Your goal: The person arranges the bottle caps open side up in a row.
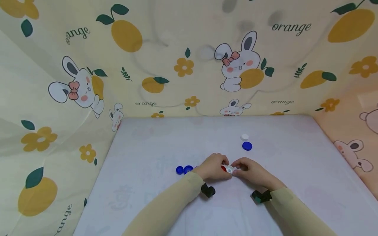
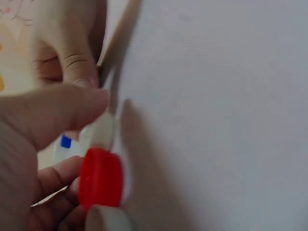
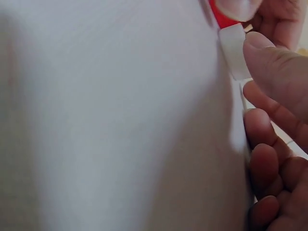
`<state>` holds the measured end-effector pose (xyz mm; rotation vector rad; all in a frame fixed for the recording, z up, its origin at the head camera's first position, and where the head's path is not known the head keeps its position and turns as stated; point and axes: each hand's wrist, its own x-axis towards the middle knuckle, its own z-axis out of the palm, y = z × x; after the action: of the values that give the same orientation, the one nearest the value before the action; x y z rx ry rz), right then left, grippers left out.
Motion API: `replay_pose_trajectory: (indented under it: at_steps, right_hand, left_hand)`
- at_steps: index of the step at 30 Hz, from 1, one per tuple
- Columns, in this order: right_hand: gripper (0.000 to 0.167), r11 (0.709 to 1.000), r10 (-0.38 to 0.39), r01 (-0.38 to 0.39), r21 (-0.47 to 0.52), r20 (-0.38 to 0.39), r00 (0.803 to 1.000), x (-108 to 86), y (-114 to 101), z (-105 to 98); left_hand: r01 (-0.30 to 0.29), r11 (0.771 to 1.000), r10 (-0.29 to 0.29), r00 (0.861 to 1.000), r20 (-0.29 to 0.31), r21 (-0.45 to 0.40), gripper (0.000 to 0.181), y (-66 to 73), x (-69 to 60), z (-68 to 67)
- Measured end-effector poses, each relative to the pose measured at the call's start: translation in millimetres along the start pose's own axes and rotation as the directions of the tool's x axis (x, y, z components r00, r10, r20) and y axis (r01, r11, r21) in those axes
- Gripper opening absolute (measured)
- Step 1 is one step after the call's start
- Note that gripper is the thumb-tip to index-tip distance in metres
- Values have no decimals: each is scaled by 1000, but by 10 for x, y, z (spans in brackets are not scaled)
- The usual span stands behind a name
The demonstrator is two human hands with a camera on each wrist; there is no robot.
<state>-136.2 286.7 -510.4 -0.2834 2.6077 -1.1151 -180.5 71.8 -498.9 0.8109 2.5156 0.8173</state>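
Observation:
A red bottle cap (image 2: 101, 178) sits between a white bottle cap (image 2: 98, 132) and another pale cap (image 2: 109, 219), all close together in a row on the table. My left hand (image 1: 214, 166) holds the red cap, its fingers curled behind the cap and its thumb in front. From the other side, my right hand (image 1: 251, 170) pinches the white cap; the thumb lies against it in the right wrist view. Two blue caps (image 1: 188, 169) lie left of my left hand, which partly hides that end of the row.
Farther back on the white-covered table (image 1: 165, 137) lie a white cap (image 1: 244, 137) and a blue cap (image 1: 247, 146), close to each other. Printed cloth (image 1: 165, 59) hangs behind and along the sides of the table. Dark bands with small devices (image 1: 208, 190) sit on both wrists.

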Motion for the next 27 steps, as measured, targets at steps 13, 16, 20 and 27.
replay_pose_trajectory:
  at_steps: [13,16,20,27]
  right_hand:
    - [46,997,67,-58,58,-169,983,107,113,-276]
    - [52,996,84,-74,54,-219,972,123,149,-388]
    - [58,992,120,-105,69,-277,953,156,186,-502]
    - [69,983,172,-144,118,-283,944,228,282,-587]
  left_hand:
    - [90,987,-90,996,11,-132,56,123,169,-121]
    - [75,987,-76,997,-5,-139,56,181,269,-96]
    - [73,989,-78,996,-33,-131,58,246,421,-71]
    - [136,980,-145,988,-52,-146,62,318,632,-22]
